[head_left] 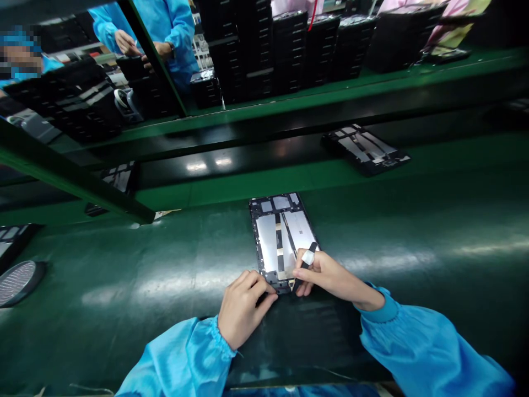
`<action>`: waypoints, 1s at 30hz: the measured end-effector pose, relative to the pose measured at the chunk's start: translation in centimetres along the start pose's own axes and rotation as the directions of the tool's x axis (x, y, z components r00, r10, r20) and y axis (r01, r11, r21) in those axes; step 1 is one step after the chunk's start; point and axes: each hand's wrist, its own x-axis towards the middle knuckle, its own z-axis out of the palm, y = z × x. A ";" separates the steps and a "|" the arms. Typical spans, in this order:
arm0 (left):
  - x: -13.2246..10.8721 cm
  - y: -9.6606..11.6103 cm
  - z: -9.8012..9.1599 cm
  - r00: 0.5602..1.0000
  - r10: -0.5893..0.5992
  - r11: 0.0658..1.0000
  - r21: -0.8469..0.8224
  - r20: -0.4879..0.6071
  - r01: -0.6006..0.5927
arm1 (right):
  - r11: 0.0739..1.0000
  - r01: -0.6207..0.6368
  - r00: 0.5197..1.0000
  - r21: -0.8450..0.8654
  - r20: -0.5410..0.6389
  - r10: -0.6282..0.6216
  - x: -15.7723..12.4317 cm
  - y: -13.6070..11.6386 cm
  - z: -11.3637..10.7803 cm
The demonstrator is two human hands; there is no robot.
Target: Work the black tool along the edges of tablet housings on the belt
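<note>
"Looking through the head camera from far off, what do you see by the two hands?"

"I see an open tablet (282, 240) lying flat on the dark green table (165, 309), right in front of the person. Its silvery insides face up. I think it is laid that way so its parts are easy to reach."

"How is the left hand (244, 303) set?"

"Its fingers are bent, and the tips are at the bottom left corner of the open tablet. I guess that helps stop it from sliding. The thumb and first finger are close together, but I can't tell if anything small is between them."

"And the right hand (323, 269)?"

"It is wrapped around a black tool (305, 265) with a white band (308, 257). The tool leans, its low end by the tablet's bottom edge. I think it is held like a pencil so it can be aimed well. I can't see just what the tip touches."

"What else is about?"

"Another tablet (364, 148) lies farther back, to the right. Tall piles of what look like black trays (248, 55) stand on the green shelf (289, 102), maybe stacked to save room. Behind it is a co-worker (159, 22) in blue."
</note>
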 end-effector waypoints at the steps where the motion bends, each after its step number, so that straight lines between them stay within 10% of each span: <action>1: 0.0 0.1 0.0 1.000 -0.016 1.000 0.002 0.010 0.016 | 1.000 -0.002 1.000 -0.001 -0.002 0.002 0.0 0.0 0.0; 11: -1.9 1.2 -0.5 0.942 0.335 0.767 0.574 0.025 -0.288 | 1.000 -0.002 1.000 -0.012 0.000 0.002 -0.1 -0.2 0.1; 30: -2.0 -0.4 -0.8 0.947 0.320 0.880 0.363 0.021 -0.306 | 0.995 -0.053 0.998 -0.087 -0.026 0.051 1.1 -0.9 0.3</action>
